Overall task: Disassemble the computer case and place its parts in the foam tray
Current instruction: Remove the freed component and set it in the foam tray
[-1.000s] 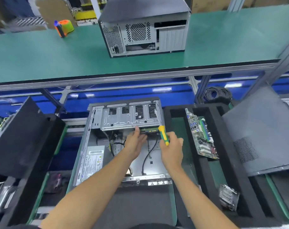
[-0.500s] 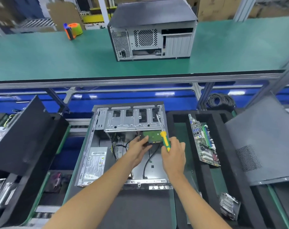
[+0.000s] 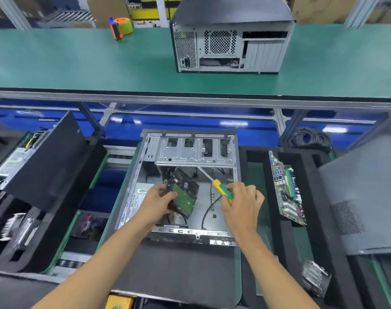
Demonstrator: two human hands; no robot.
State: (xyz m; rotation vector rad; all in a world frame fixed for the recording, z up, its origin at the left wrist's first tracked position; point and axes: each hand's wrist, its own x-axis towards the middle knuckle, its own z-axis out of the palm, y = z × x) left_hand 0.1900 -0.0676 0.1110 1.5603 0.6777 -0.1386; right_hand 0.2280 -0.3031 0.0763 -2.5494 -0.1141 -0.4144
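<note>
Left hand (image 3: 159,202) gripping hard drive (image 3: 184,195) inside open case (image 3: 132,197), right hand (image 3: 241,205) clamping screwdriver (image 3: 221,188)

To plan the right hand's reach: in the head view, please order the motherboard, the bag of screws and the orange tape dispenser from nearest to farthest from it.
From the right hand:
1. Motherboard, just right, in the foam tray.
2. Bag of screws, lower right.
3. Orange tape dispenser, far upper left, on the green bench.

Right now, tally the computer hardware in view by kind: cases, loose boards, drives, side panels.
Computer cases: 2, the open case and the closed case
Motherboard: 1
Hard drive: 1, held by the left hand
Side panel: 1
Total: 5
</note>
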